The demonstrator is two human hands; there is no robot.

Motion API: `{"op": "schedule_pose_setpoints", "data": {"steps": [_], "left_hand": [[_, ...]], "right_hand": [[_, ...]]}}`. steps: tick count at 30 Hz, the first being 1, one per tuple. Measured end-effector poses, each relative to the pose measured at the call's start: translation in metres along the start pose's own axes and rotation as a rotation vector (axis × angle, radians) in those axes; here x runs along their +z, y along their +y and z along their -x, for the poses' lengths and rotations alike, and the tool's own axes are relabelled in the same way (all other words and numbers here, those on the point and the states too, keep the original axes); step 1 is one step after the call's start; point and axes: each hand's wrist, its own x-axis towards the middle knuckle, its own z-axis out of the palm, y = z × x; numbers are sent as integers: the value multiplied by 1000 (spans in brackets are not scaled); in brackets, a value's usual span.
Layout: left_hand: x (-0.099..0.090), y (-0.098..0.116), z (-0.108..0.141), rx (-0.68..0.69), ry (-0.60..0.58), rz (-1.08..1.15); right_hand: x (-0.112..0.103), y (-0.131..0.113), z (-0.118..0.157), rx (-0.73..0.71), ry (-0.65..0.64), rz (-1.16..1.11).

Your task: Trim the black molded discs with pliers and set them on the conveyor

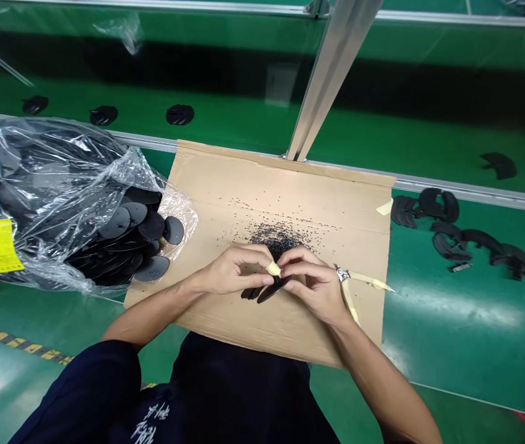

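Note:
Above the cardboard sheet [207, 179], my two hands meet over a thin black plastic disc [269, 291], which is tilted. My left hand [232, 270] is closed, its thumb and fingertips at the disc's upper edge; a fingertip is wrapped in yellow tape [273, 269]. Pinched fingers of my right hand [320, 288] grip the disc's right side. Another dark piece [249, 293] shows under my left thumb, partly hidden. Just beyond my fingers lies a heap of tiny black bits [281, 237]. Nippers [343, 274] with yellow-taped handles rest beside my right hand.
At left, a clear plastic bag [45, 179] spills many black discs [151, 225]. Several curved black parts [475, 240] lie on the green table at right. A metal post [331, 80] rises behind the cardboard. More black discs [180, 114] sit beyond the rail.

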Motion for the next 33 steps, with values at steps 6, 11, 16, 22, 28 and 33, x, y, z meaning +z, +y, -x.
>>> {"op": "schedule_pose_setpoints", "data": {"steps": [6, 11, 16, 22, 28, 33], "left_hand": [[-6, 2, 0, 56, -106, -45], [-9, 7, 0, 94, -134, -111], [-10, 8, 1, 117, -173, -172], [-2, -1, 0, 29, -21, -30], [14, -10, 1, -17, 6, 125], [21, -17, 3, -105, 128, 79]], "right_hand": [[-3, 5, -1, -81, -78, 0], [-3, 9, 0, -139, -66, 81], [-3, 9, -2, -163, -108, 98], [1, 6, 5, -376, 129, 386], [2, 0, 10, -573, 271, 714], [-18, -14, 18, -398, 126, 900]]}}
